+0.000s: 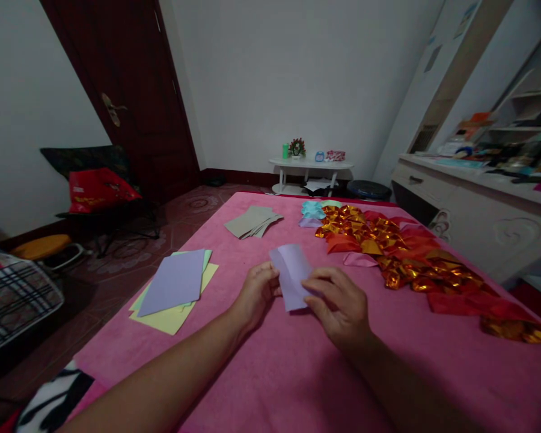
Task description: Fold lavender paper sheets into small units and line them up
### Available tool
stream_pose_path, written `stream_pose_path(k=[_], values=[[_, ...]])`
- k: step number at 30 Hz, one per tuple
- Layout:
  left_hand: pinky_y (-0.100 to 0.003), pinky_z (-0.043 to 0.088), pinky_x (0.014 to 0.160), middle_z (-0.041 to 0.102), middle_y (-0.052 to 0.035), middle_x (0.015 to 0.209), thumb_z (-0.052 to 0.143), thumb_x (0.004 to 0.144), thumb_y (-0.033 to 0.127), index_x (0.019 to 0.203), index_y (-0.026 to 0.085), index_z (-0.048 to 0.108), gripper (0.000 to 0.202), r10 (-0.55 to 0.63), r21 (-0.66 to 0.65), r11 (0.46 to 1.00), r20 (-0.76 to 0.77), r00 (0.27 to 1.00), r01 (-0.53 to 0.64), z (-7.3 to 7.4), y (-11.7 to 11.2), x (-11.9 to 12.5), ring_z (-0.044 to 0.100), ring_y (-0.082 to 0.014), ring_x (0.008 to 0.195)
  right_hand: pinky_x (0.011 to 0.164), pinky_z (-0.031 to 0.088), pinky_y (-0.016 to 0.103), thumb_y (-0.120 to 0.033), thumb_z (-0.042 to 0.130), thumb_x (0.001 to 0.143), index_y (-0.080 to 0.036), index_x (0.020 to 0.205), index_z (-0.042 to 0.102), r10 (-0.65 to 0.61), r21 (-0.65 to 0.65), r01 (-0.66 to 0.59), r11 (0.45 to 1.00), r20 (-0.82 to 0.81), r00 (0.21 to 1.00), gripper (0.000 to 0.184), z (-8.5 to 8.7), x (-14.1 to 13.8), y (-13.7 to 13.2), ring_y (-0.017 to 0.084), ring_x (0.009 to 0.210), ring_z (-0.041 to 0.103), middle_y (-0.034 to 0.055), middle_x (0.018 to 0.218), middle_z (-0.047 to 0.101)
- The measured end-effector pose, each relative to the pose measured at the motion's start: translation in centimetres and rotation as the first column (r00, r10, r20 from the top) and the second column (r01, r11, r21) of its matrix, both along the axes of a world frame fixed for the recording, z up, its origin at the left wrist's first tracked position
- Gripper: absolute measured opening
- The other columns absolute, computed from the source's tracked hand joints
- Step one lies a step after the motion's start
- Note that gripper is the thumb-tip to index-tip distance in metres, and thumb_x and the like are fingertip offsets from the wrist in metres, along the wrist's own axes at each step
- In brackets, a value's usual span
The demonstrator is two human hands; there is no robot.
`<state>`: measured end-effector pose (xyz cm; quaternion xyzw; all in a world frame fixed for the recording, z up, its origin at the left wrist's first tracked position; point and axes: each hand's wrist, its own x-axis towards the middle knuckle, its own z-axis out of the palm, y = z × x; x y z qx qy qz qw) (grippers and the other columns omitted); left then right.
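1. A lilac paper sheet (291, 275) was pinched at its edges by the left hand (260, 293) and right hand (343, 305), just below frame center.
2. Folding appeared underway; the next move seemed to call for pressing the crease.
3. Stacked colored paper (172, 284) lay center left, gold foil pieces (340, 221) at right.

White wall (247, 84), dark red door (135, 78)

One left hand (259, 288), one right hand (345, 304), one held lilac sheet (291, 273), one multicoloured paper stack (171, 282), one grey paper stack (251, 221), one red bag (98, 191), one door (137, 96), one door handle (111, 109), one green cylinder (285, 151), one potted plant (296, 147), gold foil pieces (342, 221) overlapping, count indeterminate
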<state>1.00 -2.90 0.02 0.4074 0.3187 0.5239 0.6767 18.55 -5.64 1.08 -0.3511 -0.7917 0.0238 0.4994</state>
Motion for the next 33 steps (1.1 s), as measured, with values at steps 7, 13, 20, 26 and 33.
stream_pose_path(k=[7, 13, 20, 26, 33], values=[[-0.022, 0.036, 0.047, 0.056, 0.0004, 0.056, 0.06, 0.067, 0.034, 0.067, 0.014, 0.055, 0.021, -0.013, -0.046, 0.999, -0.064, 0.998, 0.01, 0.2, -0.1, -0.3, 0.049, -0.0113, 0.048, 0.093, 0.042, 0.037, -0.044, 0.045, 0.09, -0.021, 0.122, 0.052, -0.112, -0.413, -0.068, 0.908, -0.396, 0.911, 0.04, -0.6, 0.5, 1.3, 0.024, 0.115, 0.051, 0.0109, 0.126, 0.055], [-0.018, 0.031, 0.042, 0.053, 0.0042, 0.053, 0.07, 0.067, 0.041, 0.071, 0.015, 0.051, 0.033, -0.054, -0.012, 0.999, -0.305, 0.951, 0.053, 0.0, -0.3, 0.1, 0.045, -0.0071, 0.041, 0.055, 0.045, 0.025, -0.047, 0.063, 0.079, -0.02, 0.112, 0.057, -0.126, -0.632, -0.423, 0.649, -0.638, 0.76, 0.043, -0.8, 0.4, 1.7, 0.016, 0.066, 0.061, 0.0052, 0.089, 0.068], [-0.021, 0.045, 0.051, 0.065, -0.0014, 0.071, 0.079, 0.059, 0.035, 0.087, 0.014, 0.054, 0.043, -0.111, 0.061, 0.988, -0.35, 0.93, 0.14, -0.3, 0.0, -0.1, 0.059, -0.0113, 0.053, 0.05, 0.041, 0.02, -0.039, 0.075, 0.066, -0.015, 0.095, 0.065, -0.119, -0.684, -0.54, 0.49, -0.666, 0.736, 0.039, -0.3, 0.9, 1.8, 0.011, 0.056, 0.058, 0.0018, 0.073, 0.067], [-0.022, 0.048, 0.061, 0.067, -0.0051, 0.082, 0.08, 0.059, 0.026, 0.09, 0.01, 0.06, 0.041, -0.211, 0.096, 0.955, -0.453, 0.866, 0.282, -0.3, 0.1, -0.4, 0.062, -0.0126, 0.067, 0.048, 0.038, 0.02, -0.039, 0.078, 0.06, -0.012, 0.075, 0.068, -0.027, -0.816, -0.474, 0.332, -0.511, 0.859, 0.033, 0.2, 1.4, 2.5, 0.011, 0.051, 0.055, 0.0016, 0.063, 0.066], [-0.02, 0.043, 0.056, 0.065, -0.0025, 0.073, 0.08, 0.06, 0.033, 0.082, 0.009, 0.064, 0.037, -0.204, 0.091, 0.96, -0.418, 0.885, 0.264, -0.7, 0.4, -0.5, 0.057, -0.01, 0.059, 0.042, 0.031, 0.02, -0.037, 0.073, 0.065, -0.015, 0.066, 0.064, -0.262, -0.768, -0.421, 0.482, -0.585, 0.767, 0.024, -0.8, 1.6, 2.5, 0.008, 0.043, 0.046, -0.003, 0.053, 0.058]])
